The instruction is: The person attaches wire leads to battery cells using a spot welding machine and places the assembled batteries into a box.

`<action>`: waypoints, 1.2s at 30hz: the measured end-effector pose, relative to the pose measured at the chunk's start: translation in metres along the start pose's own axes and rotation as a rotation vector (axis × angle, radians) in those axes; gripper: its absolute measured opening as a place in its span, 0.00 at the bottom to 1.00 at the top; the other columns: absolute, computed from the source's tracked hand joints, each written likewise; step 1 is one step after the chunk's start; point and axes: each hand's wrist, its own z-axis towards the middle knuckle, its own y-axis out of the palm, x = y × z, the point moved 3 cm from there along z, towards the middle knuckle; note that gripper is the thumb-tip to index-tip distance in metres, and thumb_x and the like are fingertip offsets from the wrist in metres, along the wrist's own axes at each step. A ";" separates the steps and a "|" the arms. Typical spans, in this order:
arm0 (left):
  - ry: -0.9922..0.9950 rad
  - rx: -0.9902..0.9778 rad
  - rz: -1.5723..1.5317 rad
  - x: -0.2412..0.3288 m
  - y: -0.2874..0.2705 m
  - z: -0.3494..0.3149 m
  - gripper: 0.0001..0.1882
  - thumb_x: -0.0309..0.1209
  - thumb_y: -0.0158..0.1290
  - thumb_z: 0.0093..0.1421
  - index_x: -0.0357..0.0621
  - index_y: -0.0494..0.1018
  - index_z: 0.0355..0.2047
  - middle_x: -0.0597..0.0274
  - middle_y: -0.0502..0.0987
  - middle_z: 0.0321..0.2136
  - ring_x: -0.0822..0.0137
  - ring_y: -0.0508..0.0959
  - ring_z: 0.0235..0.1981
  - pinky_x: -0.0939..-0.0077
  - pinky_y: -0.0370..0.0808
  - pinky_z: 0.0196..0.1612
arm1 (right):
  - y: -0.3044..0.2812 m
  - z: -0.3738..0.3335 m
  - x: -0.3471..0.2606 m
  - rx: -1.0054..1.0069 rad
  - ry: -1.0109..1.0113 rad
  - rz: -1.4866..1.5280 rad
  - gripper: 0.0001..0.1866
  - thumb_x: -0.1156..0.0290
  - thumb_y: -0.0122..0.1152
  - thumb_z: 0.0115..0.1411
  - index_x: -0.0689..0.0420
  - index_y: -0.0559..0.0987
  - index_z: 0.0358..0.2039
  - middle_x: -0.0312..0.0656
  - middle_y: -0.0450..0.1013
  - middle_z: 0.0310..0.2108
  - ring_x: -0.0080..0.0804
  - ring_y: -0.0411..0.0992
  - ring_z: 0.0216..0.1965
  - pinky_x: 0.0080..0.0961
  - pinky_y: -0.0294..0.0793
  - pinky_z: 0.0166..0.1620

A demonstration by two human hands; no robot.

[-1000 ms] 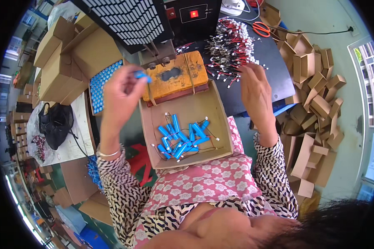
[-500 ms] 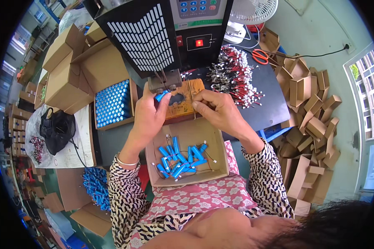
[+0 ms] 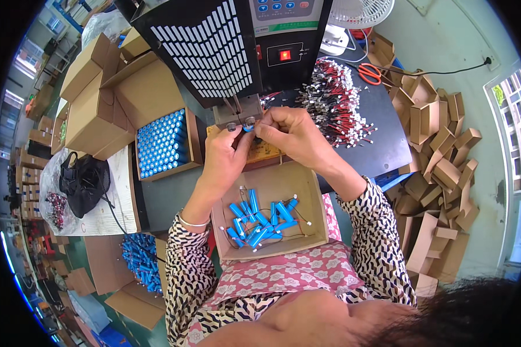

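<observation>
My left hand (image 3: 226, 156) is closed around a blue cylindrical battery cell (image 3: 248, 129), held up against the electrode tips of a black spot welder (image 3: 214, 55). Close beside it, my right hand (image 3: 292, 134) pinches thumb and fingers together at the cell's end. What lies in that pinch is too small and covered to make out. Beneath both hands shows part of a worn wooden block (image 3: 264, 154). A shallow cardboard tray (image 3: 320, 222) rests at my lap, holding several blue cells with thin wires and white connectors.
To the left stands a carton of upright blue cells (image 3: 162, 144); lower left, another box holds loose blue cells (image 3: 140, 261). Right of the welder lie a heap of red-and-black wire leads (image 3: 336, 110), orange-handled scissors (image 3: 369, 73) and a white fan (image 3: 362, 11). Small cardboard boxes (image 3: 440, 144) pile up at right.
My right hand has moved left, from over the wooden block to the cell's end beside my left hand. The left hand still holds the cell at the electrodes. The whole view has shifted slightly.
</observation>
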 end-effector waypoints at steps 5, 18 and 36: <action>0.011 -0.002 -0.007 0.001 -0.001 -0.001 0.08 0.18 0.55 0.54 0.36 0.76 0.36 0.53 0.79 0.28 0.55 0.78 0.28 0.71 0.71 0.31 | 0.010 0.006 0.004 0.038 -0.052 -0.071 0.09 0.73 0.58 0.56 0.66 0.73 0.23 0.34 0.65 0.15 0.15 0.60 0.20 0.20 0.61 0.22; 0.043 0.059 0.107 -0.005 0.005 -0.002 0.09 0.19 0.57 0.51 0.40 0.77 0.34 0.53 0.77 0.34 0.50 0.73 0.37 0.63 0.69 0.41 | -0.005 -0.005 -0.014 -0.010 -0.132 -0.192 0.08 0.74 0.57 0.55 0.67 0.74 0.29 0.47 0.72 0.20 0.32 0.71 0.21 0.28 0.67 0.25; 0.049 0.045 0.086 -0.001 -0.001 -0.006 0.10 0.21 0.57 0.52 0.37 0.74 0.36 0.51 0.75 0.34 0.50 0.74 0.31 0.66 0.71 0.35 | 0.006 -0.022 -0.015 -0.009 0.030 -0.045 0.03 0.78 0.54 0.59 0.65 0.74 0.33 0.41 0.72 0.28 0.25 0.70 0.22 0.25 0.70 0.26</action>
